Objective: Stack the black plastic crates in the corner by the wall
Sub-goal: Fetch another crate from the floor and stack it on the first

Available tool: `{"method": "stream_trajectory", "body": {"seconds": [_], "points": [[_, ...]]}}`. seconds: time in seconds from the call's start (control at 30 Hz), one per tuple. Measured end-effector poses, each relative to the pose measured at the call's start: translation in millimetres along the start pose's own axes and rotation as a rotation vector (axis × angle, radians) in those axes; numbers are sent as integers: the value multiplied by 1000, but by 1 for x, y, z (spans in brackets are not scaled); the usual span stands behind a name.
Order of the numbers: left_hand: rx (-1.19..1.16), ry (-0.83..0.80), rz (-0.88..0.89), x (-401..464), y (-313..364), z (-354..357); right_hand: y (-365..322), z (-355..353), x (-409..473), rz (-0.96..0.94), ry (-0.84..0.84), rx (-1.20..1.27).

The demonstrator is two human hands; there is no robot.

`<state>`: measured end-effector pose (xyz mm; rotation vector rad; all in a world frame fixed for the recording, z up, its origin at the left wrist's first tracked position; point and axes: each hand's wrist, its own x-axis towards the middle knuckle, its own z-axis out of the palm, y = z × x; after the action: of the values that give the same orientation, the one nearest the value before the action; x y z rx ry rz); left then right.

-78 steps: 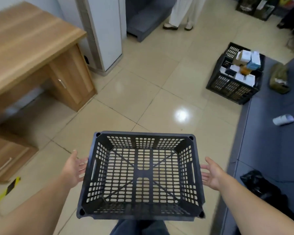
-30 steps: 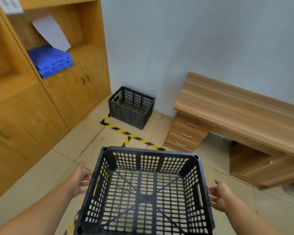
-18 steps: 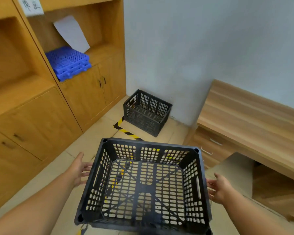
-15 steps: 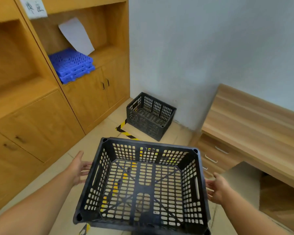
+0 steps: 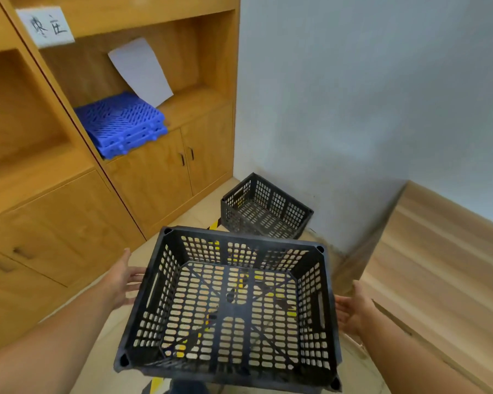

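You carry the black crate (image 5: 231, 305) level in front of you, open side up, between both hands. Your left hand (image 5: 123, 280) lies flat against its left wall, thumb up, fingers (image 5: 135, 278) straight and reaching under the rim beside the handle slot. Your right hand (image 5: 350, 309) presses the right wall the same way, palm inward, fingers (image 5: 341, 304) straight; neither hand curls round anything. The second black crate (image 5: 265, 209) stands on the floor (image 5: 199, 211) ahead, in the corner against the grey wall (image 5: 353, 109), beside the wooden cabinet (image 5: 154, 172). Blue plastic panels (image 5: 120, 123) lie on its shelf. The desk (image 5: 439, 265) is at your right
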<state>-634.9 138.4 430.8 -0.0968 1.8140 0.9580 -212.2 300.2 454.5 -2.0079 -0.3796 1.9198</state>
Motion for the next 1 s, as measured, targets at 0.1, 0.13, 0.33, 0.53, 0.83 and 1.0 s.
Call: {"method": "stream_trajectory", "body": {"seconds": [0.1,0.13,0.33,0.53,0.83,1.0], "points": [[-18,-15,-7,20,25,9,-30,16,11,-12,15,-20],[-16,-21,-9,30,36,13,-40,22,18,-15,22,-21],[55,-84,-23,97,118,33,-94,69,47,3,40,30],[125,-185,-54,159,212,49,-140,112,74,43,92,136],[240,-201,-23,230,318,100,-193,160,119,37,189,264],[294,-209,-21,259,356,142,-225,164,153,37,228,326]]}}
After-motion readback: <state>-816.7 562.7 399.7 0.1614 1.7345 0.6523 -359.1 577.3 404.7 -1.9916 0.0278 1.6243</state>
